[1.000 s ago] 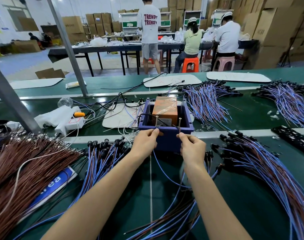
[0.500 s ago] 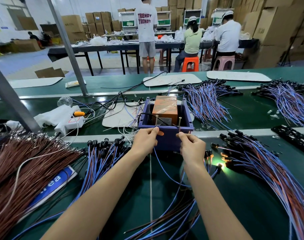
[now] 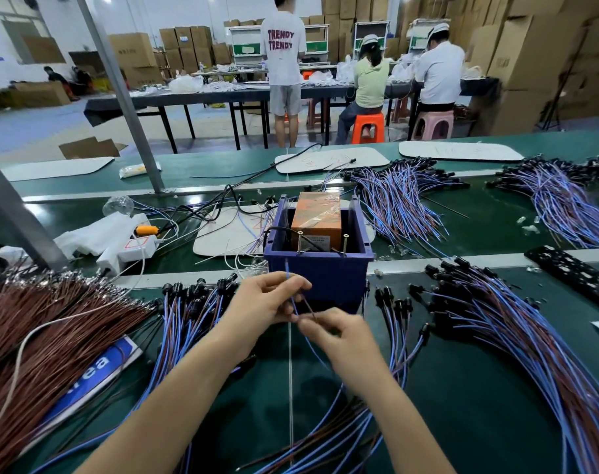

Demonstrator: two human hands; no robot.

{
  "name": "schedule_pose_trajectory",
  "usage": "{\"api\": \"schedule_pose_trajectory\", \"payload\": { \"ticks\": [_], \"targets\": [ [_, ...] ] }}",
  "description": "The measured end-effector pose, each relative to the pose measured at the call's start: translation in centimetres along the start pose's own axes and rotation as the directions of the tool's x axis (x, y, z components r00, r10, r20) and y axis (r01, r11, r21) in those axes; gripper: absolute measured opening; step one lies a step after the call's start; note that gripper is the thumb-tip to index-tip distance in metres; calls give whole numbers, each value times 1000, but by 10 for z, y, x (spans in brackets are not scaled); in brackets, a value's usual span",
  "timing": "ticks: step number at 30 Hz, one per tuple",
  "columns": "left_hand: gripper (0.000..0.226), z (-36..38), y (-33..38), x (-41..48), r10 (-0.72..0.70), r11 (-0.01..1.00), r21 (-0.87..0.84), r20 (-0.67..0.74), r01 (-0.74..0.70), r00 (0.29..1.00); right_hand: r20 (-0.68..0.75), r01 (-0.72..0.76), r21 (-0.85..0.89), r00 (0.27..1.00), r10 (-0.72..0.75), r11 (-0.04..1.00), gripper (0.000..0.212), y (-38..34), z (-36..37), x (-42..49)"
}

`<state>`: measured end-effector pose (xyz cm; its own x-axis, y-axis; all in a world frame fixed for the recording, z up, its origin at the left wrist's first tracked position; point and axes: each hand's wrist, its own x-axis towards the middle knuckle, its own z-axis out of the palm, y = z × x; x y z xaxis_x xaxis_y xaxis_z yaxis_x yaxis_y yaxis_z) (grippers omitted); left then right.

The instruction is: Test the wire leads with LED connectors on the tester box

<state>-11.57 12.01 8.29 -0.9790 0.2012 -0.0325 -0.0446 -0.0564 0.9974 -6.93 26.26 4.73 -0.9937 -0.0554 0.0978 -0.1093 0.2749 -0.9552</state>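
Observation:
The tester box (image 3: 320, 271) is a blue plastic bin with an orange unit (image 3: 316, 217) inside and two upright metal screws on its near rim. My left hand (image 3: 267, 299) pinches a blue wire lead (image 3: 288, 285) just in front of the bin, its tip pointing up. Close beside it, my right hand (image 3: 332, 331) pinches the same lead pair, blue and brown, a little lower. The wires run down under my right forearm. Both hands are below the screws and apart from them.
Blue-and-brown leads with black LED connectors lie in piles at the left (image 3: 188, 309), right (image 3: 496, 319) and far side (image 3: 400, 196). A brown wire bundle (image 3: 45, 330) fills the near left. A white power strip (image 3: 130, 246) lies left of the bin, a black perforated plate (image 3: 574, 278) at right.
Both hands have dropped from the bin's rim screws and come together in front of the bin. The LED that glowed at the right half a second ago is dark.

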Motion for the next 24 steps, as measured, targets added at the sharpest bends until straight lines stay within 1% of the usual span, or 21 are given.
{"api": "schedule_pose_trajectory", "payload": {
  "ticks": [1,2,3,4,6,7,8,9,11,12,13,14,15,16,17,18,19,20,21,23,24],
  "targets": [
    [15,-4,4,-8,23,998,-51,-38,-25,999,71,59,-231,997,-44,971,19,5,-3,-8],
    [16,-9,9,-18,47,995,-85,-65,-52,997,132,148,-429,986,-100,891,28,13,-6,-19],
    [18,-14,13,-28,72,992,-98,-83,-81,994,166,235,-580,971,-170,780,32,18,-10,-31],
    [20,-21,16,-39,100,990,-94,-94,-109,991,169,304,-674,951,-260,673,35,23,-15,-41],
    [22,-37,19,-62,133,989,-44,-95,-138,987,160,361,-752,912,-378,552,41,32,-31,-57],
    [21,-45,18,-72,130,991,-6,-82,-131,988,130,348,-771,906,-403,534,40,38,-40,-61],
    [18,-52,16,-83,108,994,36,-60,-106,992,98,310,-782,918,-384,542,40,42,-50,-64],
    [16,-58,11,-91,68,994,84,-30,-65,997,64,259,-793,936,-347,551,41,46,-59,-65],
    [11,-69,5,-103,-56,980,196,84,39,995,22,142,-793,979,-205,593,42,48,-69,-70],
    [9,-73,4,-106,-132,959,273,181,79,975,6,92,-786,990,-141,612,40,49,-71,-71],
    [9,-76,4,-108,-214,920,381,290,93,933,-10,47,-769,996,-84,638,34,48,-73,-71],
    [12,-77,6,-109,-296,870,487,380,83,876,-13,15,-761,999,-39,648,28,49,-74,-71],
    [19,-79,6,-108,-351,826,561,434,57,830,-22,2,-766,999,-29,643,25,51,-74,-70],
    [25,-81,6,-107,-373,801,597,447,39,813,-34,-4,-759,999,-34,651,28,52,-74,-67],
    [25,-80,6,-106,-361,788,615,416,34,835,-43,12,-766,997,-70,643,35,53,-73,-65],
    [21,-79,5,-104,-301,785,620,354,19,886,-57,25,-778,992,-110,628,41,51,-71,-63],
    [17,-79,3,-101,-207,764,645,272,-19,940,-78,26,-769,988,-134,639,42,48,-68,-62],
    [17,-79,0,-96,-103,699,713,188,-63,977,-100,18,-753,985,-141,657,39,46,-65,-63],
    [17,-78,-4,-91,-25,588,804,122,-84,992,-128,5,-732,981,-145,681,35,43,-65,-61],
    [18,-74,-10,-84,35,329,944,28,-38,999,-197,-61,-695,974,-109,716,26,40,-63,-56],
    [21,-71,-16,-82,41,221,975,-3,-6,999,-212,-79,-688,972,-97,721,28,38,-63,-54]
  ]
}}
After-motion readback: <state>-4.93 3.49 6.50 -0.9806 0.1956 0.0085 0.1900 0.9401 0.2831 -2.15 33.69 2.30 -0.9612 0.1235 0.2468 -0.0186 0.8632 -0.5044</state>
